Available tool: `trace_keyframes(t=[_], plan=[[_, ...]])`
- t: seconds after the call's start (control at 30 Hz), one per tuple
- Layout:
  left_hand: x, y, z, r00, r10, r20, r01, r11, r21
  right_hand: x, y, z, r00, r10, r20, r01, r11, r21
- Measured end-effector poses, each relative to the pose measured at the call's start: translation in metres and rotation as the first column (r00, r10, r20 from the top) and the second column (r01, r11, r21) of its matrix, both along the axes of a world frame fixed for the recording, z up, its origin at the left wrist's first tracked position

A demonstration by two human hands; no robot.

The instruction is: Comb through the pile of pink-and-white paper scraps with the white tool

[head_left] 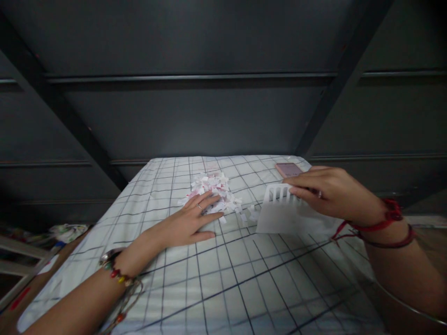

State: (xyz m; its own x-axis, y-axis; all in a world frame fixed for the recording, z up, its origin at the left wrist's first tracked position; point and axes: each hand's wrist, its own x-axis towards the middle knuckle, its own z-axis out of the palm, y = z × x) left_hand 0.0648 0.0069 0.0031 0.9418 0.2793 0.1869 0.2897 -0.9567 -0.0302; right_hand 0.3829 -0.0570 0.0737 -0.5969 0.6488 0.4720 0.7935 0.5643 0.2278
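A loose heap of small torn paper scraps [210,182], white with touches of pink and red, lies on the checked tablecloth [223,288]. My left hand [190,221] rests palm down at the near side of the heap, fingers spread and touching the scraps. In my right hand [323,188] is a white slotted plastic piece [277,215], gripped by its upper edge. A row of slots runs along its top, and its lower edge is at the cloth. A few scraps lie just left of it. Its right part is partly hidden by my hand.
A pink phone [288,169] lies at the back right of the table, just beyond my right hand. Dark wall panels [188,121] rise behind the table. At the lower left stands a pale frame [21,265], with cloth items beyond it. A thin cable [401,302] hangs at the right.
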Motion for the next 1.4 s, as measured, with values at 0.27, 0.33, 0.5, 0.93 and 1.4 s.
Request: trace_keyframes(t=[0.27,0.33,0.5,0.93,1.4], plan=[[0.000,-0.001,0.000,1.000,0.008,-0.004,-0.008,1.000,0.009,-0.007,0.001,-0.001,1.000,-0.009,-0.018,0.008,0.999,-0.035],[0.000,-0.001,0.001,1.000,0.005,0.002,-0.005,1.000,0.007,-0.010,0.001,-0.003,1.000,0.012,-0.028,-0.013,0.999,-0.039],[0.001,-0.001,0.003,1.000,0.014,-0.017,-0.014,1.000,-0.006,-0.023,-0.001,-0.005,0.994,0.086,-0.061,-0.090,0.994,-0.066],[0.001,-0.002,0.003,1.000,0.004,-0.021,-0.004,1.000,0.004,-0.013,-0.002,0.001,0.983,0.159,-0.090,-0.164,0.985,-0.052],[0.001,-0.002,0.004,0.999,0.020,-0.036,-0.019,1.000,0.007,-0.016,-0.004,0.000,0.991,0.100,-0.089,-0.093,0.992,0.086]])
